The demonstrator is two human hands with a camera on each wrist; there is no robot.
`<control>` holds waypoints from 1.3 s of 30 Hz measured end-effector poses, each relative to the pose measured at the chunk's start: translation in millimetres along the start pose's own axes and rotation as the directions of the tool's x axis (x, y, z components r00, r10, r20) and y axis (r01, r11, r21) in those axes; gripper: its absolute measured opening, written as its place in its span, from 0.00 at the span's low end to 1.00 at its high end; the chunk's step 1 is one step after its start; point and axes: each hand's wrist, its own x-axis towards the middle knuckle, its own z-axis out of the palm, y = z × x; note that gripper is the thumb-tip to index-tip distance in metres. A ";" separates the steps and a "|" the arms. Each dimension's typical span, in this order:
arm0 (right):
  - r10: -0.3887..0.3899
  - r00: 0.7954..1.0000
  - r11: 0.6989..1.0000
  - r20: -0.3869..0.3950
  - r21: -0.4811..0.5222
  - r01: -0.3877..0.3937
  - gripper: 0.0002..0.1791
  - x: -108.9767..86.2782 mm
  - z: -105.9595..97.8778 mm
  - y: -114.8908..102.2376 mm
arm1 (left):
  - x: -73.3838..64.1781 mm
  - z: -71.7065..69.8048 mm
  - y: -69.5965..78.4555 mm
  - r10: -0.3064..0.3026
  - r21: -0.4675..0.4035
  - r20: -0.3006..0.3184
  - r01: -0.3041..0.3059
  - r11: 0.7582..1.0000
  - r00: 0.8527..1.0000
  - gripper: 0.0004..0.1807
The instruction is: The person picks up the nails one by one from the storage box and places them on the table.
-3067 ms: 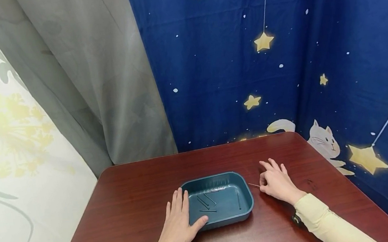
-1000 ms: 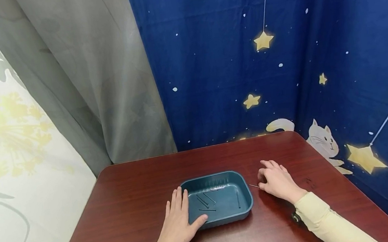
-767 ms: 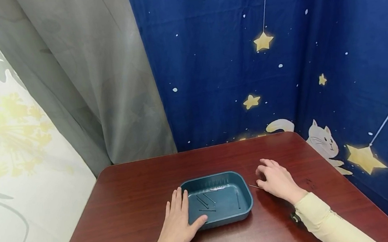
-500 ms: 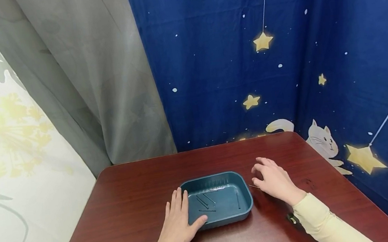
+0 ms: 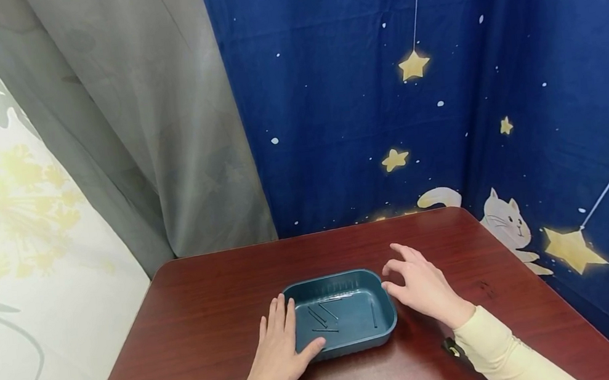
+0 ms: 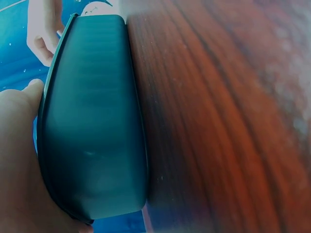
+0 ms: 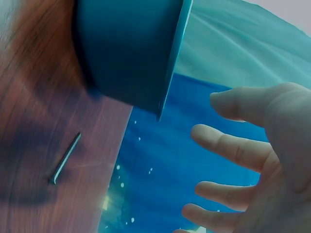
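A dark teal plastic bin point(image 5: 354, 347) sits on the table with several thin dark nails point(image 5: 326, 331) lying in it. My left hand point(image 5: 279, 350) rests along the bin's left rim, fingers straight and thumb over the near rim. Beside the bin's right rim hovers my right hand point(image 5: 423, 286), its thumb and fingers apart with nothing between them. The right wrist view shows a single nail point(image 7: 65, 158) lying on the table outside the bin; in the head view the right hand hides it.
The reddish-brown wooden table point(image 5: 211, 311) has rounded far corners. Behind it hang a grey curtain point(image 5: 187, 134) and a blue star-patterned curtain point(image 5: 341, 118). A dark band point(image 5: 453, 348) is at the right wrist.
My right hand, earlier with thumb and finger at the nail right of the bin, has parted them and moved left to the bin's rim. The nail stays on the table. My left hand is unmoved.
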 end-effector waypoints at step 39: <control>0.119 0.942 0.983 0.313 -0.174 -0.066 0.20 2.1 37.5 -36.9 | 0.8 1.2 -2.4 0.001 0.000 0.001 -0.001 1.000 1.000 0.53</control>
